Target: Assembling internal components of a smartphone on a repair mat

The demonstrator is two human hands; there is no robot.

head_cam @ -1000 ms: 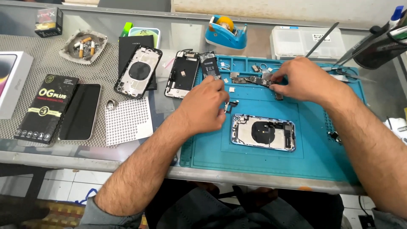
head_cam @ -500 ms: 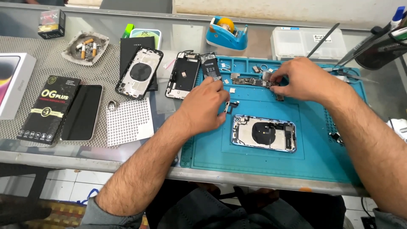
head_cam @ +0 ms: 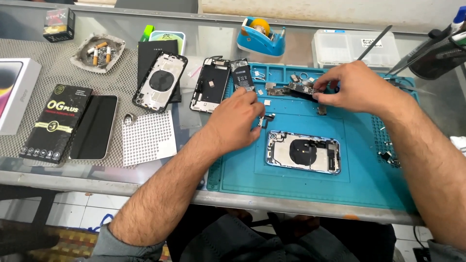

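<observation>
On a teal repair mat lies an opened phone housing with a blue rim and a round black coil. My left hand rests on the mat just left of it, fingertips pinching a small black part. My right hand is at the mat's far side, fingers closed on a long narrow circuit board. A phone battery lies just beyond my left hand.
Left of the mat lie a second opened housing, a screen frame, a dark phone, a black box and a dotted sheet. At the back stand an ashtray, a tape dispenser, a clear box and tools.
Both hands stay in nearly the same places; the fingers of my left hand shift slightly on the small part. The view has drifted a little.
</observation>
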